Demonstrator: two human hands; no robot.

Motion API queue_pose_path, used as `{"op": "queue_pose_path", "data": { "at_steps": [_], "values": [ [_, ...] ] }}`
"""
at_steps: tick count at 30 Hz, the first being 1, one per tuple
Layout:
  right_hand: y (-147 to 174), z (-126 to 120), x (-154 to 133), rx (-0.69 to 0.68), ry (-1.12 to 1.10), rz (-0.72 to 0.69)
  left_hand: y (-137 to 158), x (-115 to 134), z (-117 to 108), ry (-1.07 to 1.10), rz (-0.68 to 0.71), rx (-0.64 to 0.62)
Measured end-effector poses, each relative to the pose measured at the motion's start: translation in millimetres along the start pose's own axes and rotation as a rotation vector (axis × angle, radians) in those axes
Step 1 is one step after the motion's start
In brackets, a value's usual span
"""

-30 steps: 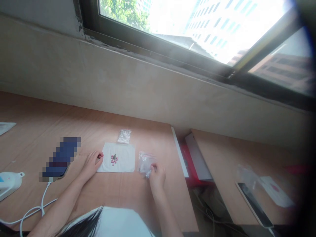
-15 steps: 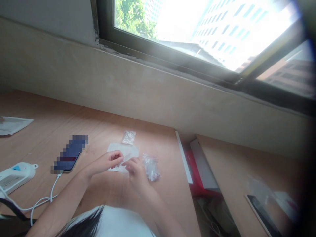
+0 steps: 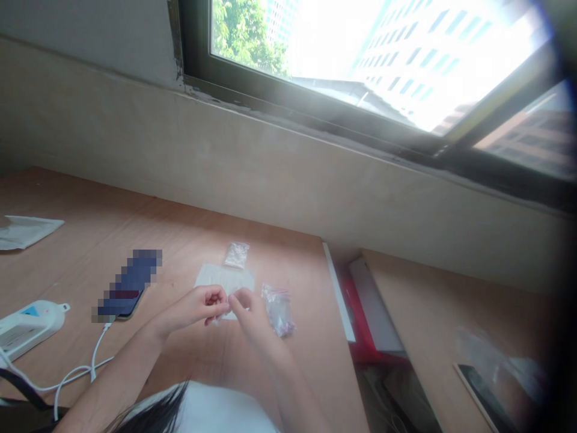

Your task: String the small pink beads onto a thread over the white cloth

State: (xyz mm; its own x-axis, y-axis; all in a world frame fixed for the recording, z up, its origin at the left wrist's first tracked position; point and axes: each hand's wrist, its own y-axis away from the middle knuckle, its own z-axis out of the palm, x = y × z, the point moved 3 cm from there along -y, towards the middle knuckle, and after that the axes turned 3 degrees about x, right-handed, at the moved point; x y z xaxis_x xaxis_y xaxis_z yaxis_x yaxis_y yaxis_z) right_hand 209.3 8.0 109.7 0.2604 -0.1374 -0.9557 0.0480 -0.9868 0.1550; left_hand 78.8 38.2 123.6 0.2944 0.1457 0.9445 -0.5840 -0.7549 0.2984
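My left hand (image 3: 211,302) is closed in a pinch over a white sheet (image 3: 205,275) on the wooden desk. Close against its fingertips, my right hand (image 3: 247,305) also pinches. Whatever sits between the fingers is too small and pale to name; a bit of something clear shows below the left fingers. A small clear bag with pale contents (image 3: 237,255) lies at the sheet's far edge. Just right of my right hand lies a clear zip bag (image 3: 278,310) with a reddish seal, its contents unclear.
A phone (image 3: 128,288) on a white cable lies to the left, near a white power strip (image 3: 33,325). A white packet (image 3: 29,231) lies farther left. Right of the desk's edge are a red holder (image 3: 360,325) and another desk with a dark flat device (image 3: 487,394).
My hands have drawn together, fingertips now meeting. The clear piece that showed between them is mostly hidden. My right hand has turned, its thumb now toward the left hand.
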Motion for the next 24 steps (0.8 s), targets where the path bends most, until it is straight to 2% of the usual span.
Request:
{"op": "queue_pose_path", "data": {
  "at_steps": [4,12,17,22,24],
  "values": [
    [-6.7,0.1,9.2,-0.008,-0.042,0.024,-0.7,-2.2,0.6,0.009,0.0,0.005],
    [-13.4,4.2,9.2,-0.042,-0.128,0.006,-2.8,1.2,2.4,0.038,-0.021,0.073],
    [-16.2,4.2,13.9,0.032,-0.053,0.021,-9.6,-11.0,3.2,0.048,0.001,0.14],
    [-15.3,-2.9,13.6,0.116,-0.012,0.064,-13.6,-19.9,-9.6,-0.032,-0.014,0.292],
    [-13.1,-4.4,12.7,0.108,0.015,0.096,-13.1,-18.6,-11.0,-0.069,-0.015,0.299]
  ]
}}
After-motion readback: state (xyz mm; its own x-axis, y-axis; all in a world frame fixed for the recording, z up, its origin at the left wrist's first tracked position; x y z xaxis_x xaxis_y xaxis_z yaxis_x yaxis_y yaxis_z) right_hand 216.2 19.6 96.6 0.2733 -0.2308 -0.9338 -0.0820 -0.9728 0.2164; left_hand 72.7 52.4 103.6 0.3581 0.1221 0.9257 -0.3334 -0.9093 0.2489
